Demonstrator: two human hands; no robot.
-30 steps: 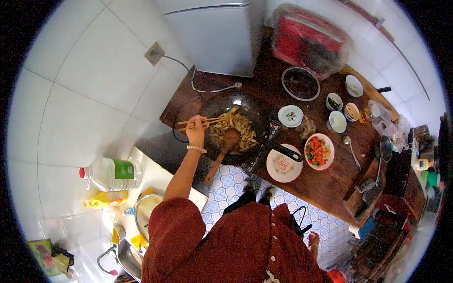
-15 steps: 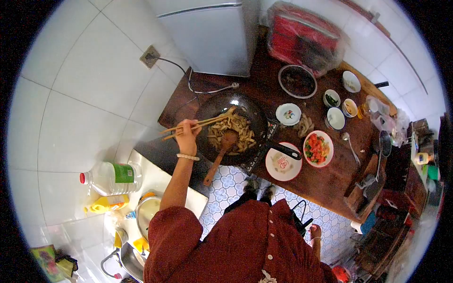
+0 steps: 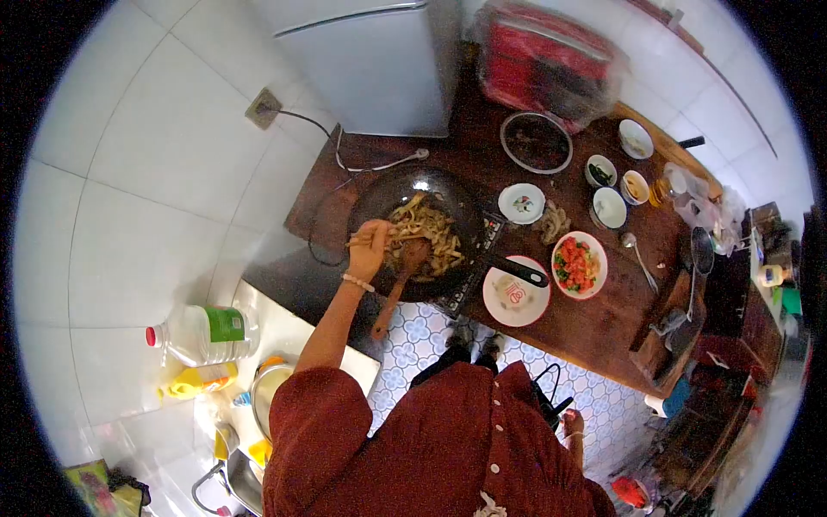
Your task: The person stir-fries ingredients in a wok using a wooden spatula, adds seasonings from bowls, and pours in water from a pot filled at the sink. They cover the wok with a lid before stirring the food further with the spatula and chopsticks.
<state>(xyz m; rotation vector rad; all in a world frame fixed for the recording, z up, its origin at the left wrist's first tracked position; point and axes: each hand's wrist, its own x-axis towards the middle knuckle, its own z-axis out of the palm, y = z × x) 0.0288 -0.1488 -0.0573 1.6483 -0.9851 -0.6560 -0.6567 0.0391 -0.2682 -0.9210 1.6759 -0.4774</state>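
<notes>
My left hand (image 3: 372, 245), a beaded bracelet at its wrist, is closed around a pair of wooden chopsticks (image 3: 405, 237). It hangs over the left side of a black wok (image 3: 469, 202), and the chopsticks reach into the browned, strip-shaped food (image 3: 444, 246). A wooden spatula (image 3: 392, 302) rests in the wok, its blade in the food and its handle over the near rim. Low beside my body, my right hand (image 3: 574, 422) has curled fingers close to a black strapped object (image 3: 549, 398); whether it holds anything is unclear.
Right of the wok are a white plate (image 3: 534, 306) under the wok's black handle, a bowl of chopped red and green vegetables (image 3: 579, 265) and several small bowls. A spoon (image 3: 640, 263) lies farther right. A fridge (image 3: 370, 77) stands behind; a large plastic bottle (image 3: 194, 336) is at left.
My left hand has moved right and slightly down, farther over the wok, bringing the chopsticks deeper into the food. My right hand stays low at my side.
</notes>
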